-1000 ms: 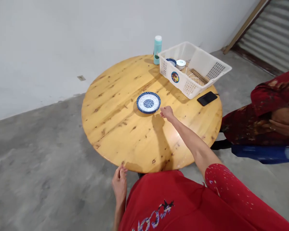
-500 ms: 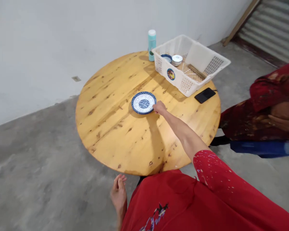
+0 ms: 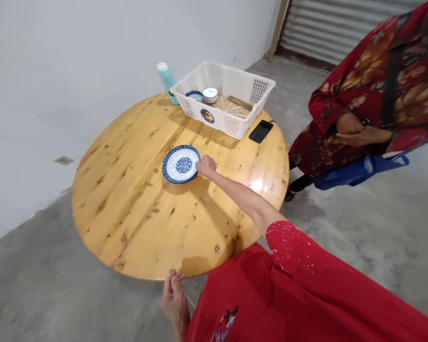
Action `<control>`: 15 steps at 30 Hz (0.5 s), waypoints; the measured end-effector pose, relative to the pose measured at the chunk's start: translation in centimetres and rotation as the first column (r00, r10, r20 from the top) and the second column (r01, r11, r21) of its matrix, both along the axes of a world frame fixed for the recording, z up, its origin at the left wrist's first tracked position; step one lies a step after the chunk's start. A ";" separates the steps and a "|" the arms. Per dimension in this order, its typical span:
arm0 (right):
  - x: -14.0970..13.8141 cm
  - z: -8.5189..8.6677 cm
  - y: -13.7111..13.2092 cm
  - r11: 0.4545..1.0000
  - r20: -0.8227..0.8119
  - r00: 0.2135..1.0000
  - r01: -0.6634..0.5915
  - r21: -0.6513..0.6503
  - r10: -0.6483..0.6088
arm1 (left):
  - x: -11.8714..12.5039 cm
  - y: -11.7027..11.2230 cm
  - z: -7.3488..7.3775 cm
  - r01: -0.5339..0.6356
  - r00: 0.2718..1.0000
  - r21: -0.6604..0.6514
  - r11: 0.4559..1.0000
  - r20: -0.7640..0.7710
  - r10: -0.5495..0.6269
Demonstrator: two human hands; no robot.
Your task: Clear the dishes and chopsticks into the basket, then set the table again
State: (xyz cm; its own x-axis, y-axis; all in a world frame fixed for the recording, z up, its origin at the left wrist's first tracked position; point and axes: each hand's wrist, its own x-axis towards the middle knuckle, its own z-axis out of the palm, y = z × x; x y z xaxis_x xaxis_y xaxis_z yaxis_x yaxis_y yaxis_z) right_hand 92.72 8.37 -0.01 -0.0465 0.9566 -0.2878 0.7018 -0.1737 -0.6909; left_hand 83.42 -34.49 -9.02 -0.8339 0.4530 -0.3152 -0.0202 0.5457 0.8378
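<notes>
My right hand (image 3: 206, 166) grips the right rim of a round blue-and-white patterned plate (image 3: 183, 164) over the middle of the wooden table (image 3: 128, 228). A double edge shows along its lower right, so another plate may lie under it; I cannot tell. A shadow falls just below the plate, and whether it touches the tabletop is unclear. My left hand (image 3: 175, 299) hangs by the table's near edge, its fingers loosely bent and nothing visible in them.
A white plastic basket (image 3: 217, 122) at the back holds blue-rimmed dishes (image 3: 195, 96), white bowls (image 3: 210, 95) and chopsticks (image 3: 240, 103). Beside it are a turquoise bottle (image 3: 168, 84) and a black phone (image 3: 261, 131). A person (image 3: 371, 95) with a blue bag (image 3: 356, 173) stands on the right.
The view has swung right, so the table sits further left and more of the other person shows. My right hand still holds the plate, which looks slightly more tilted.
</notes>
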 end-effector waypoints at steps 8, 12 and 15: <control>9.4 -2.1 -7.7 0.969 -0.376 0.895 0.243 -0.042 -0.240 | -0.1 5.4 1.0 0.310 0.950 0.048 0.950 0.030 -0.311; 15.6 -4.0 -11.9 0.904 -0.300 0.856 0.422 -0.066 -0.422 | 1.2 10.3 1.7 0.534 0.841 0.113 0.838 0.038 -0.540; 19.1 -5.1 -14.1 0.862 -0.234 0.832 0.502 -0.070 -0.503 | 2.9 13.1 2.2 0.638 0.758 0.145 0.756 0.051 -0.650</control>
